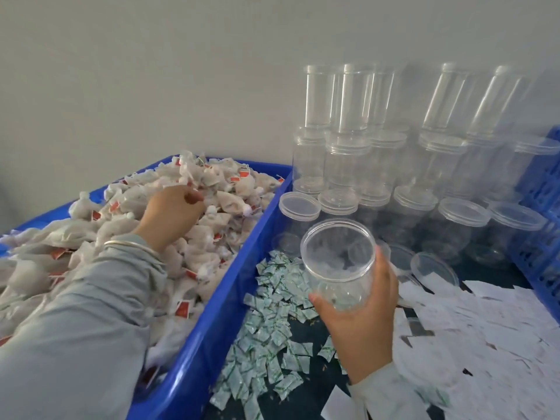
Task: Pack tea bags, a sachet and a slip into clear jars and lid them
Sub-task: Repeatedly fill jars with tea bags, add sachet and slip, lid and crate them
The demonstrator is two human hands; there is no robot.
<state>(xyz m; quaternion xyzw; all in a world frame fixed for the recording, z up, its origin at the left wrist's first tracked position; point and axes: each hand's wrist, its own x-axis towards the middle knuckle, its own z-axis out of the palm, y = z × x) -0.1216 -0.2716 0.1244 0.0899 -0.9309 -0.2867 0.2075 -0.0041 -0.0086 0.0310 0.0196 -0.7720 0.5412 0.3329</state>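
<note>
My right hand (360,322) grips an open clear jar (338,262), lidless and tilted toward me, above the sachets. My left hand (169,213) reaches into the heap of white tea bags (121,237) with red tags that fills the blue bin (212,313); its fingers curl among the bags, and whether they pinch one is hidden. A pile of small green-and-white sachets (266,328) lies on the dark table between bin and jar. White paper slips (472,334) spread out at the right.
Several lidded clear jars (394,177) stand stacked in rows against the grey wall. Loose clear lids (433,268) lie in front of them. A blue lattice crate (542,231) stands at the far right edge.
</note>
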